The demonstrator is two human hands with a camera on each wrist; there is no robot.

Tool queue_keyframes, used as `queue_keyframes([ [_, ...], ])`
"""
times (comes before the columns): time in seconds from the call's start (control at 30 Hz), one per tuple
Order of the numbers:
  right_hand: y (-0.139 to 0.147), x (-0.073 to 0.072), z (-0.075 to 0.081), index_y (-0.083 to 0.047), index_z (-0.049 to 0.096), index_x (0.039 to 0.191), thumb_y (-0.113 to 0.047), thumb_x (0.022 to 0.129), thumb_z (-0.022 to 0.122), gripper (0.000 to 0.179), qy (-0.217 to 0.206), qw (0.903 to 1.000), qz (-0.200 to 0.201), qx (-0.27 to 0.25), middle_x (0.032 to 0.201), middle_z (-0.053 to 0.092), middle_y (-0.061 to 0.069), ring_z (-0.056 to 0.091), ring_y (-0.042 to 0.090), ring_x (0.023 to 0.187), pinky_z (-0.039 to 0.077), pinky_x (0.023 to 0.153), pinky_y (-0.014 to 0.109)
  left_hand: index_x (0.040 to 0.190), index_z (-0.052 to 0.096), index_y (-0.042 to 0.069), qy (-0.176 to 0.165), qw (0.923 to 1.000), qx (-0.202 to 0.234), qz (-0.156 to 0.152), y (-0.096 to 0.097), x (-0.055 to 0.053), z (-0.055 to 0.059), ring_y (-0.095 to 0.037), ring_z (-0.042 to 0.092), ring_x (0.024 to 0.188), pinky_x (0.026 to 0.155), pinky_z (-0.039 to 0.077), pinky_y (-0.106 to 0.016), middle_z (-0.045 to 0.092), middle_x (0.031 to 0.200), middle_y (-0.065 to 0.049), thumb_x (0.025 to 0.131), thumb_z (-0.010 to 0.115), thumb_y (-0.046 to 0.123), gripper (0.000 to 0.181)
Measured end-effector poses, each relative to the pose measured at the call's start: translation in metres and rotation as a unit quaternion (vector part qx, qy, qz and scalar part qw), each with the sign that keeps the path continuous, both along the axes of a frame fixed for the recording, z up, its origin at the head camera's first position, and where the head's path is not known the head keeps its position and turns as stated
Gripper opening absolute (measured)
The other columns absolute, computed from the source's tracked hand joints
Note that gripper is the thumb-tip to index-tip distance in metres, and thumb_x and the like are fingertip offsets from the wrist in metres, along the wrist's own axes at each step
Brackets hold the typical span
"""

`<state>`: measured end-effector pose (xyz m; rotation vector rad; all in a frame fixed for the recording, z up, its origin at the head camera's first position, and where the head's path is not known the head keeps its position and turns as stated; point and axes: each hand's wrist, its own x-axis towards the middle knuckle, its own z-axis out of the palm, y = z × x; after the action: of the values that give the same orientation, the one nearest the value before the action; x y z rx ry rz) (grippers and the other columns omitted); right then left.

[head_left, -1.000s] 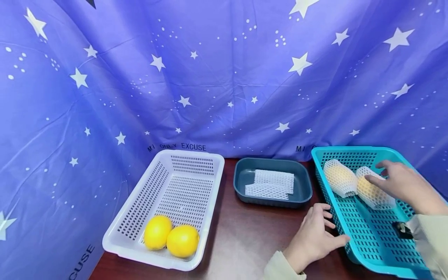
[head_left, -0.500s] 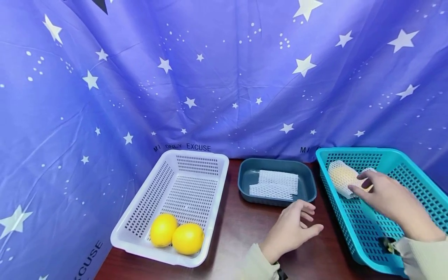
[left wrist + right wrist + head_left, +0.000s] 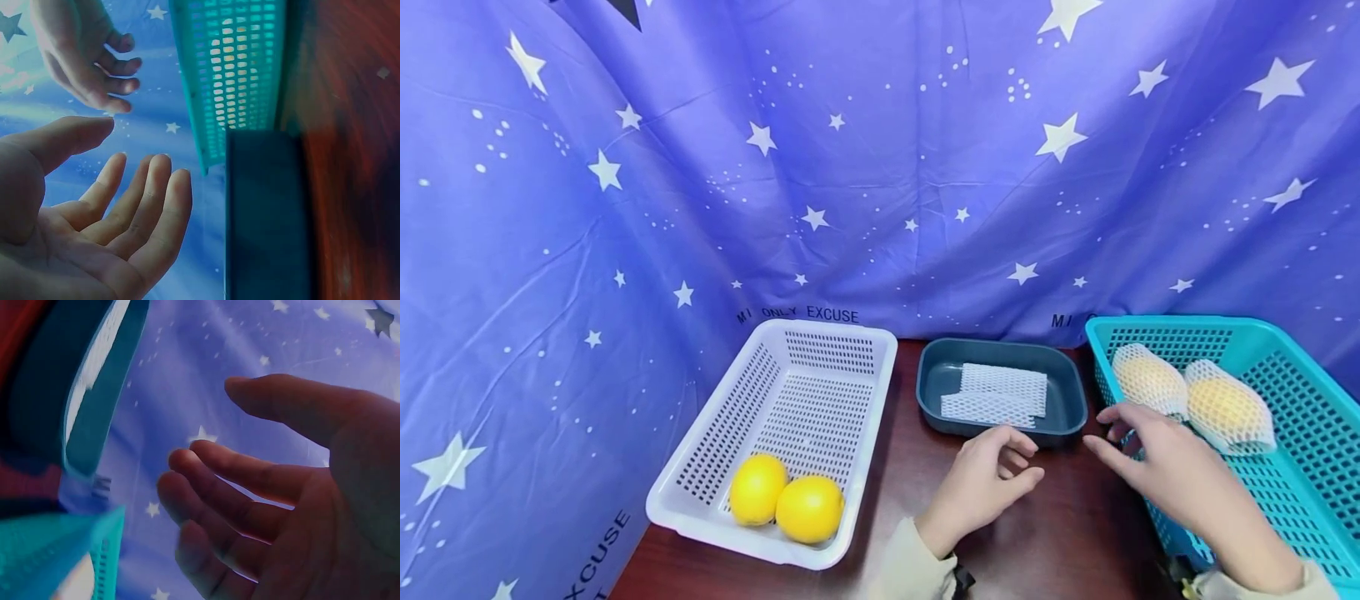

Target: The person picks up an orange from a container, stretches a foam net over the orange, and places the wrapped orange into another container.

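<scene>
My left hand (image 3: 979,485) is held over the table in front of the dark tray (image 3: 929,400), its fingers relaxed and holding nothing. The right hand (image 3: 1180,479) hovers over the left edge of the teal basket (image 3: 1311,367), with its fingers loosely bent and no object between them. Two yellow round fruits in white foam nets, a left one (image 3: 1148,379) and a right one (image 3: 1228,408), lie side by side in that basket. White foam nets (image 3: 996,396) lie flat in the tray. Both palms show bare in the wrist views, the left palm (image 3: 94,250) and the right palm (image 3: 306,544).
A white basket (image 3: 700,417) stands on the left, holding two bare yellow fruits (image 3: 808,508) at its near end. Behind everything hangs a blue curtain (image 3: 865,167) with stars. The reddish-brown table (image 3: 1045,533) shows between the baskets.
My left hand has moved left, away from the teal basket. The right hand has come left from above the netted fruits to the basket's edge. The fruits stay in place.
</scene>
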<state>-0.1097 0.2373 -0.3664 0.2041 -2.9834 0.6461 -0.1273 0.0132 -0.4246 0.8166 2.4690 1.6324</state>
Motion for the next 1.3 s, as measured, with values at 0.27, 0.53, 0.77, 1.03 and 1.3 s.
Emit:
queue_keyframes([
  [0.27,-0.029,0.008,-0.022,-0.005,0.067,0.105,-0.033,0.092,0.071,0.031,0.000,0.9987,0.001,-0.051,0.081,0.063,-0.004,0.055,0.009,0.071,0.046,0.062,0.031,0.105,0.065,0.009,0.019,0.9992,-0.029,0.019,-0.024,0.002,-0.007,-0.003,0.065,0.085,0.071,0.051,-0.011,0.069,0.100,-0.005,0.090,0.073,0.014,0.018],
  [0.53,-0.042,0.007,-0.050,-0.009,0.067,0.098,-0.030,0.089,0.074,0.024,-0.007,0.9975,-0.005,-0.070,0.078,0.059,-0.006,0.052,0.006,0.069,0.044,0.061,0.028,0.106,0.064,0.007,0.007,0.9990,-0.035,0.028,-0.042,0.000,-0.014,-0.006,0.066,0.085,0.072,0.053,-0.014,0.069,0.099,-0.005,0.090,0.072,0.013,0.018],
  [0.77,-0.054,0.000,-0.055,-0.010,0.067,0.096,-0.026,0.087,0.075,0.019,0.011,0.9967,0.022,-0.078,0.078,0.061,-0.008,0.055,0.006,0.071,0.046,0.061,0.029,0.104,0.064,0.009,0.029,0.9972,-0.050,0.046,-0.042,0.000,-0.015,-0.005,0.066,0.086,0.075,0.054,-0.017,0.069,0.099,-0.006,0.089,0.072,0.012,0.017],
  [1.03,-0.069,-0.004,-0.052,-0.009,0.067,0.098,-0.026,0.090,0.073,0.020,-0.018,0.9927,0.035,-0.114,0.080,0.062,-0.007,0.056,0.006,0.071,0.047,0.062,0.027,0.104,0.064,0.012,0.070,0.9915,-0.083,0.073,-0.045,0.007,-0.004,-0.004,0.064,0.086,0.078,0.053,-0.020,0.068,0.096,0.000,0.089,0.073,0.013,0.018],
  [1.3,-0.084,-0.009,-0.052,-0.007,0.067,0.100,-0.022,0.090,0.073,0.019,-0.042,0.9844,0.052,-0.163,0.079,0.062,-0.005,0.056,0.005,0.070,0.047,0.062,0.024,0.109,0.065,0.017,0.078,0.9820,-0.135,0.107,-0.056,0.015,0.007,-0.007,0.064,0.090,0.075,0.050,-0.018,0.067,0.100,0.003,0.089,0.073,0.021,0.022],
])
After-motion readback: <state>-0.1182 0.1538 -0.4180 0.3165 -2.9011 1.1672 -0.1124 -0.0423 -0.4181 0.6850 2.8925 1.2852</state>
